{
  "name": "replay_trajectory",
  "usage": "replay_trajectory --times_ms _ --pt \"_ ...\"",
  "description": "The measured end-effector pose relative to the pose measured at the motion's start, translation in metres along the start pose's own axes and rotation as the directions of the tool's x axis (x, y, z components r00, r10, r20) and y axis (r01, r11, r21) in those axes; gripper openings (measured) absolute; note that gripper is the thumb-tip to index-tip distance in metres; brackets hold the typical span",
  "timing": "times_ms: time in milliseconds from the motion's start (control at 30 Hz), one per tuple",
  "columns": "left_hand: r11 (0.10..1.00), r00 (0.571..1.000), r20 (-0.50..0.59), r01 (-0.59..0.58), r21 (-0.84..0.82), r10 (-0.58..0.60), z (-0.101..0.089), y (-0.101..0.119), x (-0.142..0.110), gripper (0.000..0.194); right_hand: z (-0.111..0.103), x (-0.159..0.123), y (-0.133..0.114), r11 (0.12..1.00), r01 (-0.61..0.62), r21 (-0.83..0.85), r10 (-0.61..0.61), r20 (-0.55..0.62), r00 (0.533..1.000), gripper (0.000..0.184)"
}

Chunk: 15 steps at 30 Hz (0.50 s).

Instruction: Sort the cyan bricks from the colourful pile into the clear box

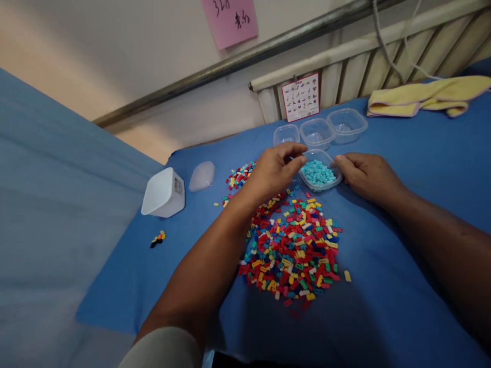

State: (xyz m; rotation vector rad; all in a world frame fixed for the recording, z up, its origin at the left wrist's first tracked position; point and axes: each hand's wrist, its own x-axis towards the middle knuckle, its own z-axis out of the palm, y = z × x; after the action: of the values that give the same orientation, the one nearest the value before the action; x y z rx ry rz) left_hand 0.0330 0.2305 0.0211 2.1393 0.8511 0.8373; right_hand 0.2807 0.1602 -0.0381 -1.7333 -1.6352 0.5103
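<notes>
A clear plastic container (320, 171) of small turquoise building bricks is in front of me, beyond the main pile. With thumb and fingers, my right hand (368, 176) grips its right rim. My left hand (276, 166) is at the container's left rim, thumb and forefinger apart and nothing visible between them. Whether its thumb touches the rim I cannot tell. Nearer to me spreads a pile of mixed coloured building bricks (295, 250), partly covered by my left forearm. A smaller heap of bricks (238, 175) shows behind that forearm.
Three clear containers (316, 134) stand in a row behind. A white box (164, 194), a translucent lid (202, 176) and a few black, yellow and orange bricks (158, 238) are at left. A yellow cloth (422, 97) lies back right. A printed card (301, 97) leans against the radiator (353, 66).
</notes>
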Motion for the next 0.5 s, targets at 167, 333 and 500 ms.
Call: replay_trajectory --times_ms 167,333,500 --pt "0.978 0.976 -0.166 0.162 0.130 -0.140 -0.052 -0.012 -0.015 0.022 0.001 0.000 0.001 1.000 -0.019 -0.007 0.019 -0.002 1.000 0.049" --pt "0.860 0.918 -0.206 0.390 0.329 -0.338 -0.092 -0.046 -0.065 0.023 0.001 -0.001 0.001 1.000 -0.017 -0.009 0.017 0.001 1.000 0.048" --pt "0.783 0.972 -0.141 0.237 0.576 -0.190 -0.082 -0.069 -0.095 0.030 -0.001 -0.005 -0.002 0.999 -0.021 -0.033 0.021 -0.010 1.000 0.049"
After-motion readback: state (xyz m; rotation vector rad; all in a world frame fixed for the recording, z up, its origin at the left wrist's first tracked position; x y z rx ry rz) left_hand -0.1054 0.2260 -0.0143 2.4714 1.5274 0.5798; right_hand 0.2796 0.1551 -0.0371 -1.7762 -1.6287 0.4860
